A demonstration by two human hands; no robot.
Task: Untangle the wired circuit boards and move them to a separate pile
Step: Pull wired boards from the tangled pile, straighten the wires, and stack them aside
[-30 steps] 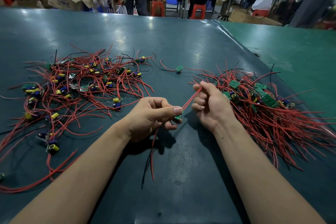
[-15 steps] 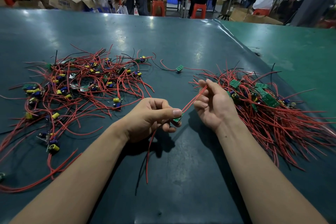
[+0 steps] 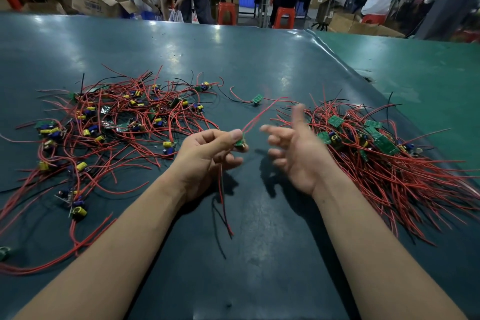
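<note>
My left hand [image 3: 207,153] pinches a small green circuit board [image 3: 241,143] between thumb and fingers. Its red wires [image 3: 262,112] stretch up to the right, and other leads hang below the hand. My right hand [image 3: 296,148] is beside it, blurred, fingers spread and holding nothing. A tangled heap of wired boards [image 3: 117,125] with yellow and blue capacitors lies on the left. A second pile of boards with red wires [image 3: 376,153] lies on the right, just behind my right hand. One single wired board [image 3: 257,99] lies between the piles.
The work surface is a dark teal mat [image 3: 259,254], with a brighter green mat [image 3: 428,75] joining at the right. Beyond the far edge stand several people, cardboard boxes [image 3: 96,0] and red stools [image 3: 227,13].
My right hand has let go of the red wire and opened its fingers. The freed wire now swings up toward the single board. My left hand keeps its pinch on the board.
</note>
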